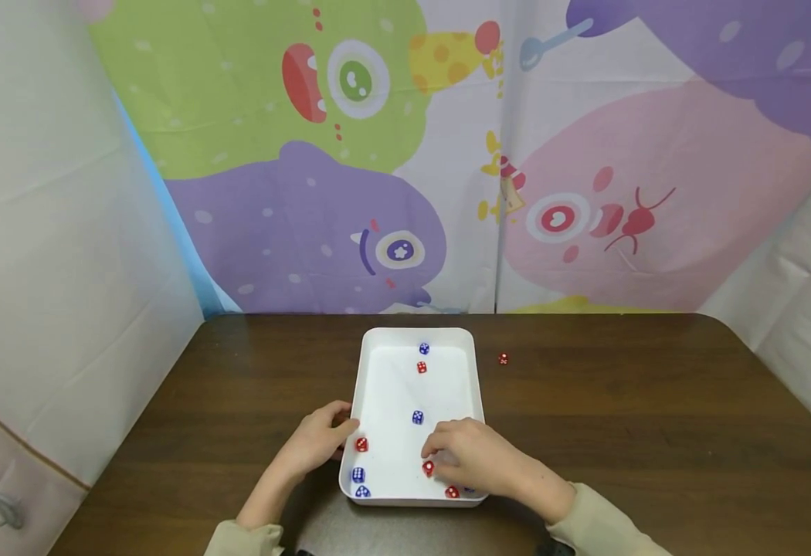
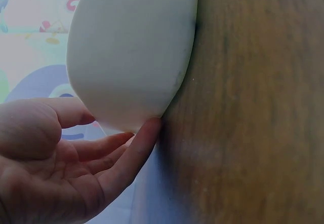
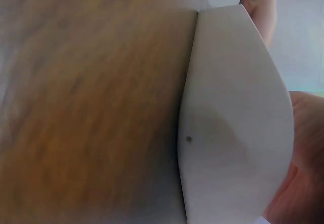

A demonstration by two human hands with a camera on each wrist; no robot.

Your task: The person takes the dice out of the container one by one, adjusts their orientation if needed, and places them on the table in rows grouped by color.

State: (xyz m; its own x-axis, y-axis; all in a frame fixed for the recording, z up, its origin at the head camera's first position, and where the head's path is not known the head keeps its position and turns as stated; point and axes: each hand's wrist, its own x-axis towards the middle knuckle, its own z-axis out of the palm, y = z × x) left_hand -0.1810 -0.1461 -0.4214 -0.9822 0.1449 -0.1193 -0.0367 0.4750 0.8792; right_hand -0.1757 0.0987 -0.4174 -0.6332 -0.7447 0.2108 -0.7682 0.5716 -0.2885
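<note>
While the white tray point(image 1: 386, 401) is gripped at its left side by the left hand point(image 1: 317, 439), with the thumb put at the rim and fingers pressed on the outside wall, its near right part is covered by the right hand point(image 1: 478, 457). The right hand's fingers are bent down close to a red die point(image 1: 429, 468), but whether it is pinched or only touched cannot be told. Another red die point(image 1: 452, 492) and a bit of a blue die point(image 1: 469, 489) are seen by the front wall, near that hand. Two blue dice point(image 1: 357, 475) are set in the near left corner, with a third red die point(image 1: 361, 445) just behind them. A middle blue die point(image 1: 417, 417) is seen farther in, and a red and blue pair point(image 1: 422, 367) is seen at the far end. One outside red die point(image 1: 503, 359) is found on the brown table point(image 1: 656, 417), right of the tray. Behind, a cartoon cloth point(image 1: 378, 201) is hung.
</note>
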